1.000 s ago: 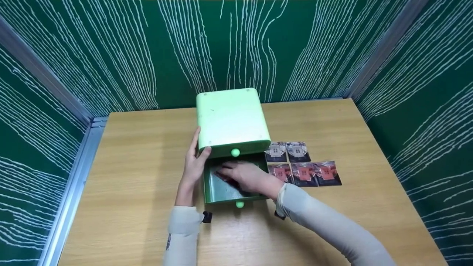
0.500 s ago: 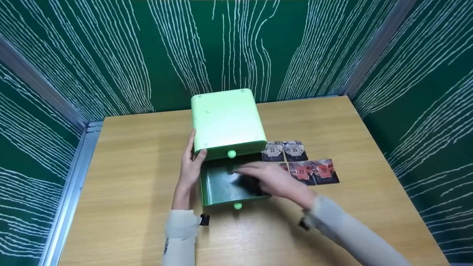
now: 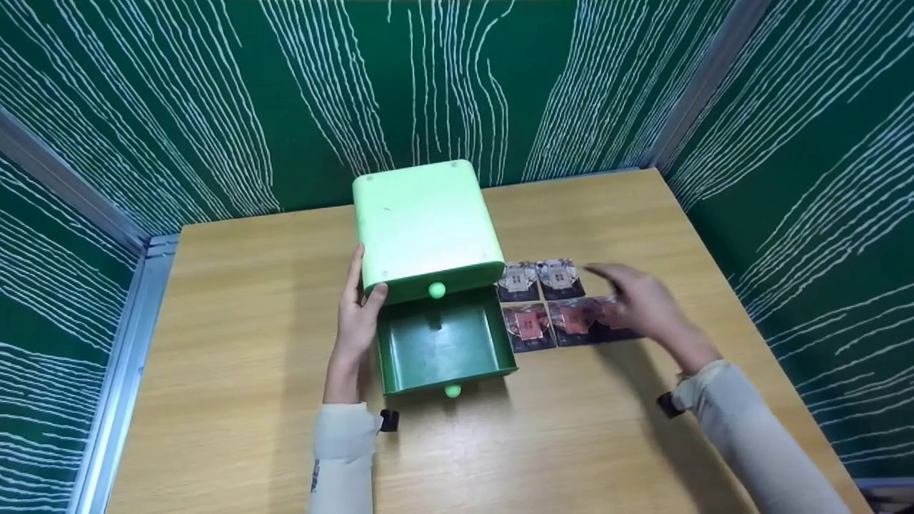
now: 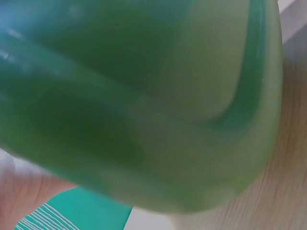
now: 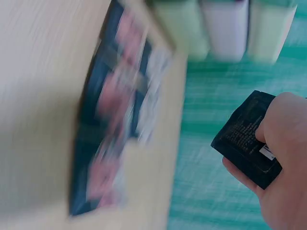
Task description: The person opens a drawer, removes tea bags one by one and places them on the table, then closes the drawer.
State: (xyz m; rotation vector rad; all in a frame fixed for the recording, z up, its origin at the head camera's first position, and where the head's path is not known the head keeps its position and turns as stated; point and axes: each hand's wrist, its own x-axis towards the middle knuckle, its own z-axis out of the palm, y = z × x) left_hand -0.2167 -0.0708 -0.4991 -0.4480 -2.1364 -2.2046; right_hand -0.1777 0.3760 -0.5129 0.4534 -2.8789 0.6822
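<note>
A light green two-drawer box (image 3: 428,221) stands on the table, its lower drawer (image 3: 443,346) pulled out, with the dark green inside showing. My left hand (image 3: 357,321) rests against the box's front left corner, fingers straight along the side and thumb at the front edge. In the left wrist view the green box wall (image 4: 144,143) fills most of the picture, blurred. My right hand (image 3: 653,307) is raised over the right end of the packet rows. It pinches a small square dark packet (image 5: 247,139) with fine print between thumb and fingers.
Two greyish packets (image 3: 539,280) lie to the right of the box. Below them is a row of three red packets (image 3: 528,327), the rightmost partly behind my right hand. Green walls with white lines enclose the wooden table (image 3: 235,357).
My right hand has come out of the drawer and moved right, over the packets, with the dark packet. My left hand has stayed at the box's corner.
</note>
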